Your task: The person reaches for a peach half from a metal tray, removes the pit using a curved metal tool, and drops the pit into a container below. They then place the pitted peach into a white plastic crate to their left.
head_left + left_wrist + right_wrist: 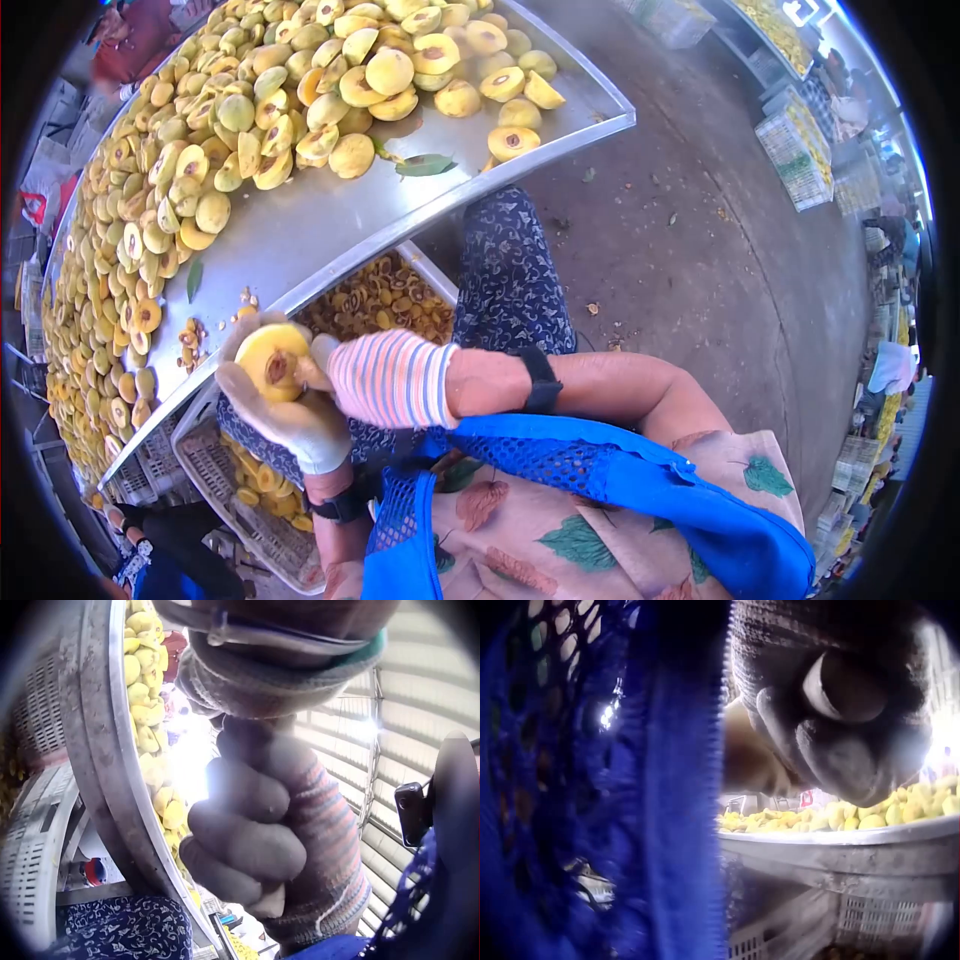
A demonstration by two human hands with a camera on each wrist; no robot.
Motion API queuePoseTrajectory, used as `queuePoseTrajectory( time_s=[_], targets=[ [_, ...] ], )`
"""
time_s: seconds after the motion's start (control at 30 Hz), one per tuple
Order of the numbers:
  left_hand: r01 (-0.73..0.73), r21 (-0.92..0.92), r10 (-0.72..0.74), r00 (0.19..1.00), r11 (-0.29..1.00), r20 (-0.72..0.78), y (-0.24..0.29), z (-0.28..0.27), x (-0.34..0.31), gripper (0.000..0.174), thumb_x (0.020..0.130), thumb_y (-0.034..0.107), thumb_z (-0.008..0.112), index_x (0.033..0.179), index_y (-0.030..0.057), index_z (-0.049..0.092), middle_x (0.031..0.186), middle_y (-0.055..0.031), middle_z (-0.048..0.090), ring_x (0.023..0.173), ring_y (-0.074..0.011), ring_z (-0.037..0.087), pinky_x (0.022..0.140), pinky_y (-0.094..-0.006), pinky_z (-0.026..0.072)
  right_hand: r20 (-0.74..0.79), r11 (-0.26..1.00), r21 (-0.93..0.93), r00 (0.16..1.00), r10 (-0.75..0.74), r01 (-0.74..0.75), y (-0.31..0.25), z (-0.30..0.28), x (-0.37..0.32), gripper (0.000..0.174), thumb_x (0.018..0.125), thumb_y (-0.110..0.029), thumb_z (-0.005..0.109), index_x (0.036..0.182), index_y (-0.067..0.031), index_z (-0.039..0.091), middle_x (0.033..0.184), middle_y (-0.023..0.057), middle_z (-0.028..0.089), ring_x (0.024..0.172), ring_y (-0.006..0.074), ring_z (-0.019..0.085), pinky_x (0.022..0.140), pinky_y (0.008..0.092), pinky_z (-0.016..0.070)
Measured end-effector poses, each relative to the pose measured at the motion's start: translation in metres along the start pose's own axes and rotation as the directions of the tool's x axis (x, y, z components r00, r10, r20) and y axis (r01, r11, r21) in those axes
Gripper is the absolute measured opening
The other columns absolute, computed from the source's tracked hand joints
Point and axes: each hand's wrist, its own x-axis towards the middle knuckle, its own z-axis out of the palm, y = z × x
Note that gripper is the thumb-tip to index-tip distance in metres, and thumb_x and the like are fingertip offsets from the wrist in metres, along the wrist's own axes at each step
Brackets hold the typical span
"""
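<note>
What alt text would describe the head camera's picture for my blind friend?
A gloved left hand holds a yellow fruit half while a striped-gloved right hand reaches its brown centre. Ahead, a metal table bears a heap of fruit halves; lower down, a plastic crate holds more.

Striped glove [392, 380], blue mesh apron [720, 505], leaf-print top [500, 520]

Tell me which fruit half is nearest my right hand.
The half cupped in your left hand, brown center showing, right hand against it; neither hand touches the halves on the metal table.
</note>
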Motion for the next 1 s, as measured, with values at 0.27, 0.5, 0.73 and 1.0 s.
queuePoseTrajectory(
  time_s=[0.27, 0.5, 0.73, 1.0],
  targets=[
    [0.152, 0.323, -0.267, 0.899, 0.934, 0.348, 0.034, -0.019, 0.030, 0.046, 0.091, 0.028, 0.044, 0.119, -0.0085, 0.047, 0.105, -0.0193, 0.060, 0.094, -0.0245, 0.060, 0.088, -0.0340, 0.0464, -0.064, 0.961, -0.275, 0.998, 0.008, -0.025, 0.015, 0.005, 0.004, 0.017, 0.084, -0.012, 0.045, 0.087, 0.0003, 0.057, 0.063, 0.0165, 0.062, 0.058, 0.0314, 0.063, 0.047, 0.0430, 0.0485],
    [0.260, -0.249, -0.259, 0.965, 0.933, 0.034, -0.004, -0.011, 0.017, 0.037, 0.093, 0.032, 0.042, 0.099, -0.0031, 0.053, 0.092, -0.0143, 0.058, 0.083, -0.0236, 0.058, 0.076, -0.0352, 0.0474, -0.027, 0.982, -0.184, 0.999, 0.040, -0.044, 0.009, 0.022, 0.004, 0.022, 0.084, -0.014, 0.044, 0.091, 0.0033, 0.055, 0.064, 0.0184, 0.062, 0.058, 0.0322, 0.063, 0.050, 0.0422, 0.0495],
    [0.333, -0.329, -0.362, 0.932, 0.884, -0.029, 0.004, -0.005, 0.021, 0.042, 0.093, 0.036, 0.041, 0.110, -0.0010, 0.050, 0.106, -0.0168, 0.054, 0.096, -0.0286, 0.055, 0.087, -0.0423, 0.0444, -0.091, 0.993, -0.045, 0.990, 0.104, -0.108, 0.012, 0.020, 0.010, 0.028, 0.086, -0.016, 0.043, 0.094, 0.0093, 0.051, 0.063, 0.0200, 0.061, 0.057, 0.0335, 0.062, 0.048, 0.0432, 0.0480],
    [0.111, -0.227, -0.138, 0.985, 0.968, -0.105, 0.005, 0.000, 0.007, 0.046, 0.095, 0.039, 0.037, 0.112, -0.0026, 0.048, 0.098, -0.0174, 0.057, 0.088, -0.0277, 0.059, 0.081, -0.0390, 0.0471, -0.143, 0.991, 0.013, 0.981, -0.128, 0.131, 0.010, 0.034, 0.010, 0.025, 0.082, -0.012, 0.044, 0.095, 0.0089, 0.050, 0.068, 0.0256, 0.058, 0.056, 0.0359, 0.059, 0.049, 0.0443, 0.0469]
  ],
)
